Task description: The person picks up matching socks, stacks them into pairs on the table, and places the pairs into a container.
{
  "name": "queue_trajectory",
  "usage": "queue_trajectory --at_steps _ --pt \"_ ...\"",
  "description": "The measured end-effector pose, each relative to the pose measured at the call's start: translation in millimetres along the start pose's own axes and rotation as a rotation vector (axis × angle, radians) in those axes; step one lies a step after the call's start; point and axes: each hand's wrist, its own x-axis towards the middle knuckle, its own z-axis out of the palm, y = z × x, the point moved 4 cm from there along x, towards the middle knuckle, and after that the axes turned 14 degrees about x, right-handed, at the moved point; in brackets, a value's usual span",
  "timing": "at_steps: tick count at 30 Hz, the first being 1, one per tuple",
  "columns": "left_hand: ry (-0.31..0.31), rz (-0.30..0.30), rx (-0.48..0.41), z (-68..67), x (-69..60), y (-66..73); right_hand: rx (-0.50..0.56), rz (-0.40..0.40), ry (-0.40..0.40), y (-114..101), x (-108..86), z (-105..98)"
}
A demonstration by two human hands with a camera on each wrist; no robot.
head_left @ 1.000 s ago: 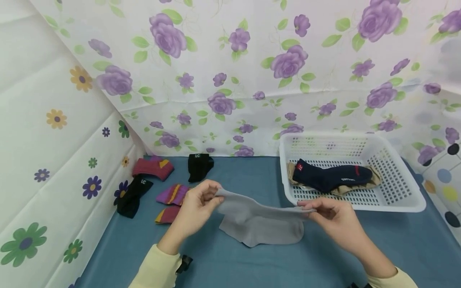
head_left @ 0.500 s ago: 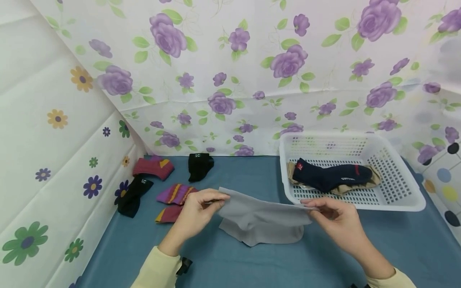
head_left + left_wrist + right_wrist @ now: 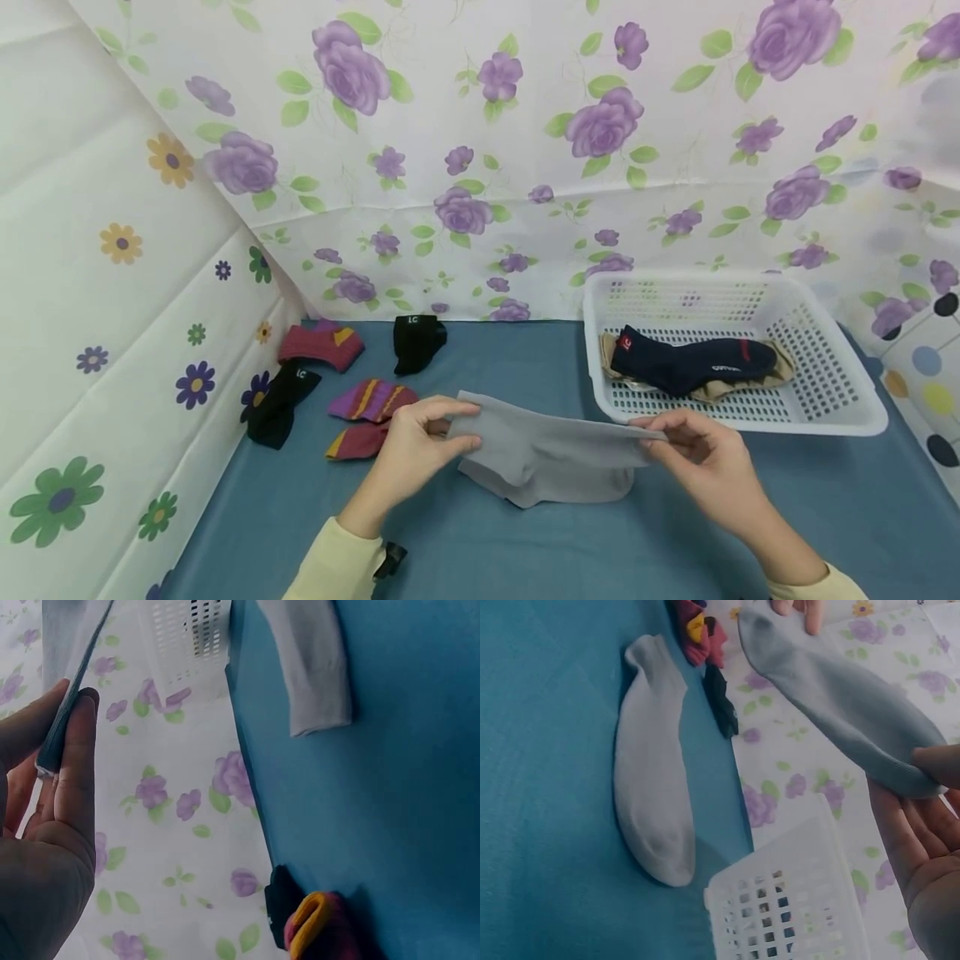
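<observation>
At the left edge of the blue table [image 3: 570, 558] lies a black sock [image 3: 279, 408], its cuff marked "LC". Behind it, at the table's back left corner, sits a bundled red sock [image 3: 322, 346] with purple and yellow patches. In front of that bundle show a purple striped piece [image 3: 371, 400] and a red piece with a yellow end [image 3: 356, 442]; the left hand [image 3: 423, 446] partly hides them, and I cannot tell whether they make one sock or two. A second black sock [image 3: 417, 343], also reading "LC", lies near the table's back edge, which makes two of that kind.

Two grey socks can be counted. The upper grey sock [image 3: 551, 437] is stretched between both hands above the middle of the table, the left thumb and fingers pinching its left end. The lower grey sock [image 3: 652, 772] lies flat on the table beneath, largely covered by the upper one in the head view but seen almost whole from the right wrist.

The right hand [image 3: 701, 462] pinches the other end between thumb and fingers, near the front left corner of the white basket [image 3: 750, 427]. The basket stands by the table's back right corner. In it, a navy sock [image 3: 690, 360] shows a red tag, its letters small, and what reads as "COTTON"; beige fabric [image 3: 782, 368] pokes out underneath, mostly hidden, its pieces uncountable.
</observation>
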Motion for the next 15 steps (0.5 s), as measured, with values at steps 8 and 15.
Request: queue_trajectory --at_steps 8,15 --pt "-0.144 -0.083 0.015 25.2 1.1 -23.7 0.029 0.110 0.008 23.5 -12.9 1.7" --pt "-0.153 -0.103 0.104 47.7 6.8 -62.3 -0.204 0.328 0.020 56.8 -16.4 11.0"
